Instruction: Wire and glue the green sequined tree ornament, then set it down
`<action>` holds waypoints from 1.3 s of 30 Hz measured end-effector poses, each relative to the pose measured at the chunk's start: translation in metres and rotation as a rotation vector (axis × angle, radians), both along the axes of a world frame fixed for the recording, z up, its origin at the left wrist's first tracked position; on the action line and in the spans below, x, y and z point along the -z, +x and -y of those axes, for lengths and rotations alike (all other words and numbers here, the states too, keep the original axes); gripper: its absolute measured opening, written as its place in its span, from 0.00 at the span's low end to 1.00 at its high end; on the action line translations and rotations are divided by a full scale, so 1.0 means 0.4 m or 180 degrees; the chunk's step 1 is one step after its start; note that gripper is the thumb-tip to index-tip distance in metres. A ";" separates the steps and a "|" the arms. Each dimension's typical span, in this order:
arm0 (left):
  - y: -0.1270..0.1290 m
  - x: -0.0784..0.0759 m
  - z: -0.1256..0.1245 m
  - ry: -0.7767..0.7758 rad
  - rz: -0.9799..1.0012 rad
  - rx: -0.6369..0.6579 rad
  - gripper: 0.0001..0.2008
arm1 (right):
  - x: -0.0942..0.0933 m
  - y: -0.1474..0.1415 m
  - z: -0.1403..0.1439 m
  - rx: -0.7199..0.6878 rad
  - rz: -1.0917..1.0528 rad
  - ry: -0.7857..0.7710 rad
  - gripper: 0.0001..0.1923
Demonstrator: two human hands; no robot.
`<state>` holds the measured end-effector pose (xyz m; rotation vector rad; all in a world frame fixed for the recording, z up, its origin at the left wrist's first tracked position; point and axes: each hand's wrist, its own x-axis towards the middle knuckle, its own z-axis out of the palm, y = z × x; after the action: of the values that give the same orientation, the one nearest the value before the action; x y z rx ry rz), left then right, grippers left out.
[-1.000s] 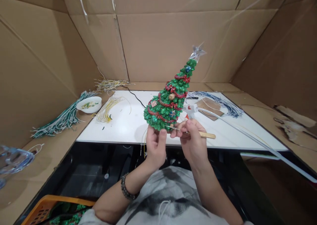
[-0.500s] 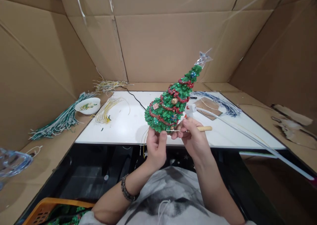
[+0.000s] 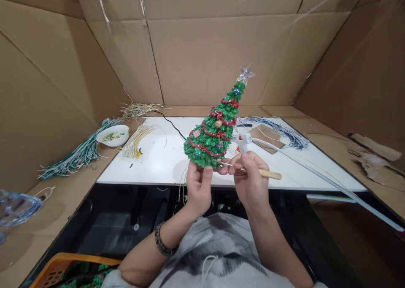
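Observation:
A green Christmas tree figurine (image 3: pixel 212 131) with red garlands, small baubles and a clear star (image 3: pixel 245 74) on top leans to the right above the table. My left hand (image 3: pixel 199 186) grips its base from below, the thumb in front. In my right hand (image 3: pixel 249 174) is a thin metal pick with a wooden handle (image 3: pixel 270 174), held between thumb and fingers. The pick's tip reaches the lower right edge of the tree; its exact contact is too small to tell. Yellow and white wires (image 3: pixel 182 186) hang down beside my left hand.
A white bowl (image 3: pixel 113 142) with wire scraps stands on the left, between green-white wires (image 3: pixel 79 153) and yellow-white wires (image 3: pixel 136 142). Blue wires (image 3: pixel 284 131) and a cardboard piece (image 3: pixel 266 139) lie right of a power strip (image 3: pixel 242 139). An orange basket (image 3: pixel 53 271) sits lower left.
The tree has tipped a little more upright, its star shifting left. My right hand and the pick have moved slightly right, and the pick's handle slants down more.

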<state>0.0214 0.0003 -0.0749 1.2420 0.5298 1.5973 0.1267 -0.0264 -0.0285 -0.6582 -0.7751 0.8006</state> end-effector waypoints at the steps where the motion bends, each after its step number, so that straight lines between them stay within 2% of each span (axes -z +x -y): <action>1: 0.000 -0.002 0.002 -0.0019 -0.0018 -0.0028 0.16 | 0.000 -0.005 0.004 0.0113 0.0077 0.0051 0.18; 6: -0.001 -0.010 0.005 -0.0026 -0.0084 -0.0086 0.16 | 0.010 -0.012 0.013 0.0408 0.0348 0.0199 0.17; 12: -0.001 -0.015 0.003 0.0180 -0.0143 -0.0133 0.13 | 0.017 -0.008 0.018 0.0357 0.0445 0.0129 0.17; 19: -0.001 -0.010 0.004 0.0085 -0.0106 -0.0050 0.14 | 0.020 -0.013 0.010 0.0370 0.0378 0.0086 0.18; 26: -0.007 0.007 0.003 0.0069 -0.0044 0.0090 0.13 | 0.012 -0.021 0.004 -0.0189 -0.0137 0.0046 0.17; 31: -0.005 0.013 0.006 -0.0038 -0.0046 0.0118 0.16 | 0.003 -0.012 0.011 -0.0373 -0.0154 0.0029 0.17; 34: 0.000 0.013 0.007 0.0046 0.0010 0.0104 0.14 | 0.007 -0.008 0.013 -0.0201 -0.0069 0.0161 0.16; 39: 0.001 0.009 0.006 0.0096 0.0067 0.0078 0.13 | 0.024 -0.016 0.022 0.0414 0.0293 0.0400 0.17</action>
<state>0.0218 -0.0022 -0.0785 1.2483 0.4771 1.6012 0.1201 -0.0353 -0.0381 -0.6293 -0.8502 0.6012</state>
